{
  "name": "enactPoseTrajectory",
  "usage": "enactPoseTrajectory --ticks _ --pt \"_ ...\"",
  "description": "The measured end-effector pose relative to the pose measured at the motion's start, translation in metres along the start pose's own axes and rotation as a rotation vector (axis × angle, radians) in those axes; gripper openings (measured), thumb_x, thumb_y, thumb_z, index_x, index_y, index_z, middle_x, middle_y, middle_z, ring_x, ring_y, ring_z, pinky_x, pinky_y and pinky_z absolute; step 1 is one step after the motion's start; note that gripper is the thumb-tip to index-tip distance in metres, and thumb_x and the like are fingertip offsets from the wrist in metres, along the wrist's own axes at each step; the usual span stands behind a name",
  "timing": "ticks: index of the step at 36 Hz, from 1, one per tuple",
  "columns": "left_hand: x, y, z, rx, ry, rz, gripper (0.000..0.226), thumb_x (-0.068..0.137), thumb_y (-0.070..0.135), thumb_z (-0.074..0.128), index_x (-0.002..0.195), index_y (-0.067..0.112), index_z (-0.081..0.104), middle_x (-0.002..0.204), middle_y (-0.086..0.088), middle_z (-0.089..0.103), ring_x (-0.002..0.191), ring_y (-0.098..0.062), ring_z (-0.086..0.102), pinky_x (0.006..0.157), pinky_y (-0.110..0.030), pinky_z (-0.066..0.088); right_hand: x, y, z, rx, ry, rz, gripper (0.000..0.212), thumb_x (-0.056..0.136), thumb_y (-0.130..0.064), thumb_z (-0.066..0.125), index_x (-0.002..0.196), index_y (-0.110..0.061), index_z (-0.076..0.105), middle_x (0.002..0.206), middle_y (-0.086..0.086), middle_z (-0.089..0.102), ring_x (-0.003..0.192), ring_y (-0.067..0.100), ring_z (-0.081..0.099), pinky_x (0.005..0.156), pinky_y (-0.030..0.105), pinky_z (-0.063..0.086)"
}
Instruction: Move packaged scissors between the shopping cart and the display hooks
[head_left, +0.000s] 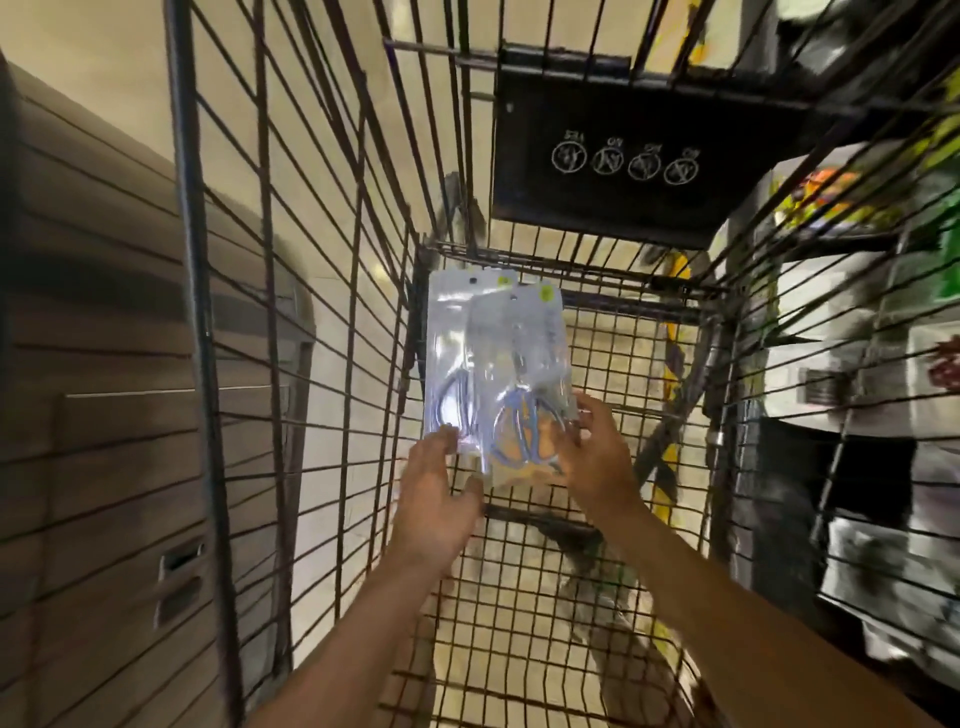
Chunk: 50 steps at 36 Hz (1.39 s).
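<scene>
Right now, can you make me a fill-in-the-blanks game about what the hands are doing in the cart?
1. The clear plastic scissors packs are inside the metal wire shopping ____.
2. The number of packs held is ____.
3. The left hand and right hand grip the packs at their ____ ends.
4. The black plastic flap shows four round white ____.

Missing words: cart; two; bottom; symbols

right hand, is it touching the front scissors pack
Touching. The head view shows the right hand with its fingers on the lower right edge of the front scissors pack.
</scene>
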<state>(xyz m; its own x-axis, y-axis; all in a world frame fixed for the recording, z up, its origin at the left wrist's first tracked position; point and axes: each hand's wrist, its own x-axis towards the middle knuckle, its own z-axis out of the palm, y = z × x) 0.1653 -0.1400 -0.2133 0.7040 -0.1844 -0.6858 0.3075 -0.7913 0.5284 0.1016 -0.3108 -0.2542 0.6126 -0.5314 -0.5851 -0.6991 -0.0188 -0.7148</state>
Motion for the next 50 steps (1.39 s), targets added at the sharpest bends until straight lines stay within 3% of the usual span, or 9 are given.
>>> enactPoseTrajectory --ticks 9,14,19,22,31,42,44,47,50 --pt "0.081 -0.012 0.018 0.008 0.164 -0.048 0.063 0.060 0.039 0.078 0.112 0.014 0.054 0.106 -0.014 0.063 0.096 -0.036 0.066 0.080 -0.051 0.060 -0.029 0.014 -0.036 0.151 0.153 0.088 0.030 0.100 -0.026 0.057 0.122 -0.043 0.043 0.108 -0.010 0.066 0.094 0.017 0.069 0.078 0.046 0.060" --pt "0.069 0.035 0.016 0.122 0.186 -0.122 0.083 0.074 0.032 0.085 0.142 0.013 0.042 0.141 -0.017 0.045 0.134 -0.037 0.041 0.112 -0.045 0.040 -0.041 0.022 -0.040 0.123 0.203 0.097 0.035 0.100 -0.015 0.057 0.132 -0.024 0.048 0.096 -0.021 0.063 0.082 -0.008 0.065 0.074 0.030 0.058" --pt "0.067 0.038 0.027 0.215 0.238 -0.137 0.101 0.078 0.023 0.086 0.155 0.009 0.023 0.153 -0.022 0.032 0.143 -0.039 0.028 0.118 -0.045 0.026 -0.060 0.027 -0.041 0.154 0.208 0.078 0.036 0.102 -0.016 0.055 0.138 -0.014 0.046 0.100 -0.052 0.053 0.094 -0.020 0.058 0.080 0.029 0.056" --pt "0.064 0.039 0.028 0.260 0.284 -0.142 0.103 0.076 0.019 0.086 0.156 0.008 0.022 0.151 -0.023 0.033 0.140 -0.039 0.029 0.115 -0.044 0.025 -0.068 0.029 -0.043 0.178 0.239 0.080 0.034 0.102 -0.022 0.056 0.135 -0.019 0.049 0.105 -0.044 0.060 0.097 -0.014 0.063 0.079 0.020 0.057" --pt "0.053 0.041 0.026 -0.079 0.285 -0.093 0.111 0.061 -0.004 0.090 0.151 0.014 0.029 0.137 -0.012 0.032 0.113 -0.020 0.041 0.097 -0.024 0.039 -0.072 0.034 -0.047 0.201 0.254 0.186 0.045 0.101 -0.022 0.059 0.143 -0.022 0.044 0.121 -0.016 0.063 0.113 0.017 0.066 0.090 0.052 0.059" --pt "0.038 0.027 0.019 -0.527 0.104 -0.065 0.047 0.087 0.001 0.075 0.118 0.031 0.056 0.117 -0.002 0.070 0.109 -0.022 0.068 0.098 -0.052 0.056 -0.069 0.030 -0.046 0.150 0.186 0.155 0.046 0.105 -0.017 0.047 0.149 -0.010 0.035 0.123 0.005 0.060 0.096 0.006 0.060 0.062 -0.001 0.044" --pt "0.036 0.022 0.017 -0.516 0.086 -0.063 0.049 0.090 0.000 0.071 0.118 0.036 0.056 0.120 -0.003 0.070 0.113 -0.024 0.068 0.097 -0.054 0.056 -0.071 0.032 -0.043 0.133 0.175 0.175 0.050 0.105 -0.022 0.048 0.151 -0.015 0.033 0.126 0.004 0.061 0.107 0.016 0.062 0.070 0.004 0.051" --pt "0.027 0.024 0.012 -0.500 0.056 -0.073 0.050 0.091 -0.003 0.068 0.127 0.028 0.055 0.123 -0.006 0.068 0.116 -0.027 0.066 0.096 -0.056 0.056 -0.076 0.032 -0.040 0.171 0.201 0.192 0.059 0.095 -0.049 0.053 0.148 -0.029 0.035 0.131 0.001 0.062 0.115 0.024 0.064 0.088 0.047 0.060" --pt "0.012 0.029 0.003 -0.506 0.022 -0.073 0.049 0.090 -0.005 0.068 0.130 0.021 0.055 0.122 -0.007 0.069 0.117 -0.029 0.065 0.098 -0.059 0.054 -0.087 0.013 -0.044 0.163 0.184 0.198 0.052 0.100 -0.042 0.053 0.147 -0.025 0.040 0.130 0.002 0.063 0.111 0.020 0.065 0.081 0.035 0.058"
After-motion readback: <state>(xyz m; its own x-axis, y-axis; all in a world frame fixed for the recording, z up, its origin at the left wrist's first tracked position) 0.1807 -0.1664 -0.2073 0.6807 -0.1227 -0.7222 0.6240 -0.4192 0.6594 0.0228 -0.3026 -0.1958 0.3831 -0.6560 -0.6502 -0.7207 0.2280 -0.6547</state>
